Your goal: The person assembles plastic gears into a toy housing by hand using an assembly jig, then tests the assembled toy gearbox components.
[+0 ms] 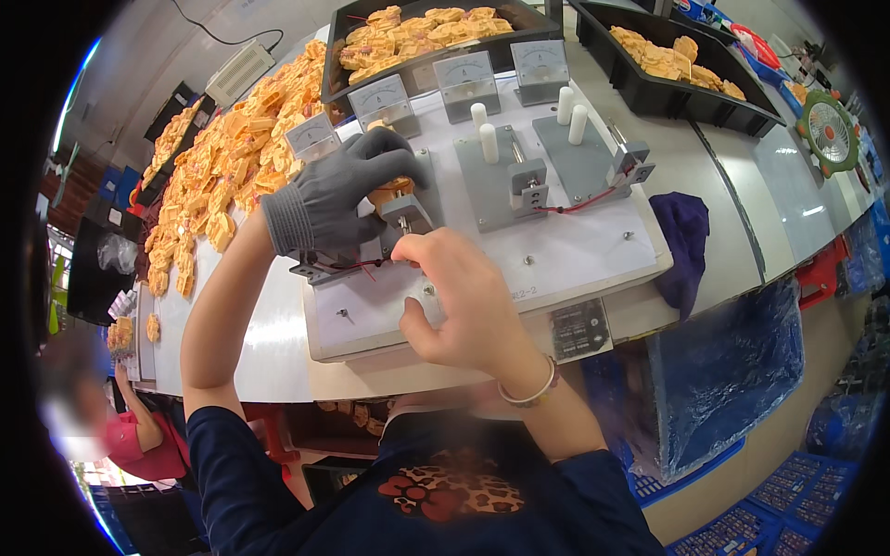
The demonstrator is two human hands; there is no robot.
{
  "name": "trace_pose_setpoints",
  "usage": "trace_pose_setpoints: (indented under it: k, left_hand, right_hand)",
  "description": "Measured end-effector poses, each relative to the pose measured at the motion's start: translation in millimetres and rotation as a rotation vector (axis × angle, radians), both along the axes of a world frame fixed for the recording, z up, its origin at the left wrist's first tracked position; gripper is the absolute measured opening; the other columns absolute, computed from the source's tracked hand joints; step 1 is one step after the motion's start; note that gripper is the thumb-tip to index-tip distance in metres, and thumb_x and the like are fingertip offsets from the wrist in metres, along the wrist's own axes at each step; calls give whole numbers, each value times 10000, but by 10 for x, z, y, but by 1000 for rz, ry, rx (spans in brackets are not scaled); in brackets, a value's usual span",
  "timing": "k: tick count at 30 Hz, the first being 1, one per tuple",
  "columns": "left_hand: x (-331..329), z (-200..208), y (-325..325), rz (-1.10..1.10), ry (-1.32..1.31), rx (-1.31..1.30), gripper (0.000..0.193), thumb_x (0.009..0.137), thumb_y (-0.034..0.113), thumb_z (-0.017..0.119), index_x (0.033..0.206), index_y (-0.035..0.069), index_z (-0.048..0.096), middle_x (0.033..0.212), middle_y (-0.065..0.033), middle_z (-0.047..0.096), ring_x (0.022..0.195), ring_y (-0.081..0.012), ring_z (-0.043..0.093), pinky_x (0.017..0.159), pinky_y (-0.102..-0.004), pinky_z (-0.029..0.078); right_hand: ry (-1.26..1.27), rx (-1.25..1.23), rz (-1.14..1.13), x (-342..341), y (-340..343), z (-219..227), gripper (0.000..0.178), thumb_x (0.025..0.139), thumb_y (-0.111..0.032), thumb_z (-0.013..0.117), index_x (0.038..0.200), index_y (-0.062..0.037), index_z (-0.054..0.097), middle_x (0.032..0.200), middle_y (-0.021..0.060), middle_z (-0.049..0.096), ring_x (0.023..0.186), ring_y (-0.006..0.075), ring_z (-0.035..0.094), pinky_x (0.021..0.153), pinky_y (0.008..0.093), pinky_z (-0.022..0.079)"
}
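Note:
My left hand (345,190), in a grey glove, is closed over a small yellow-orange plastic part (394,190) on the left station of a white test board (556,264). The gloved fingers partly hide the part. Just in front of it is a grey clamp block (408,221) with a metal pin. My bare right hand (468,306) reaches to that block, its index fingertip at the front of it. The right thumb is spread away from the index finger. Red and black wires run beside the blocks.
Analog meters (466,85) line the board's back. White pegs (489,144) stand on the grey plates. Piled yellow parts (222,153) cover the left side; black trays (681,83) hold more. A purple cloth (680,246) lies right. A person in red (139,445) sits left.

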State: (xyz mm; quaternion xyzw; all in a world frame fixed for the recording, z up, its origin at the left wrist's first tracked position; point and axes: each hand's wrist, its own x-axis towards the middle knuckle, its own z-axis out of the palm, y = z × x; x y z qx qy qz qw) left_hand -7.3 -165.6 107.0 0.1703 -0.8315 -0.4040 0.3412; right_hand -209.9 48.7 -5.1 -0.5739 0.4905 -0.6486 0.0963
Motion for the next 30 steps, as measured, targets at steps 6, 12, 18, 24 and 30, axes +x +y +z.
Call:
trace_pose_setpoints:
  k: [6, 12, 18, 24, 30]
  left_hand:
    - [-1124, 256, -279, 65, -698, 500, 353, 906, 410, 529, 1088, 121, 620, 851, -54, 640, 586, -70, 582, 420, -211, 440]
    - [-1336, 266, 296, 26, -907, 154, 329, 904, 398, 438, 1008, 120, 579, 736, -36, 541, 442, -96, 417, 381, -253, 370]
    - [-1325, 3, 302, -64, -956, -41, 447, 940, 408, 409, 1227, 76, 490, 1053, -125, 585, 666, -192, 601, 582, -335, 569]
    - [-726, 113, 401, 265, -413, -654, 374, 954, 341, 446, 1251, 133, 536, 768, -22, 574, 631, -128, 546, 587, -277, 487]
    - [487, 180, 530, 496, 21, -401, 321, 953, 237, 469, 1212, 71, 563, 801, -31, 628, 716, -163, 571, 634, -302, 488]
  right_hand:
    - [23, -41, -11, -12, 66, 27, 450, 565, -89, 605, 1005, -6, 560, 895, 80, 568, 703, 182, 494, 644, 274, 428]
    - [11, -35, 21, -52, 104, 54, 446, 570, -109, 615, 1001, -12, 556, 919, 109, 576, 716, 233, 516, 632, 298, 439]
    - [-25, -9, 5, 3, 79, 55, 490, 620, -70, 634, 1094, -32, 514, 858, 56, 532, 676, 148, 465, 611, 254, 411]
    - [-270, 100, -18, 46, 59, 32, 767, 777, -14, 666, 1391, -73, 209, 613, -48, 349, 547, 40, 306, 522, 185, 312]
    - [-245, 56, -29, 52, 62, 6, 798, 792, -45, 671, 1406, -62, 162, 580, -61, 314, 530, 44, 287, 528, 192, 255]
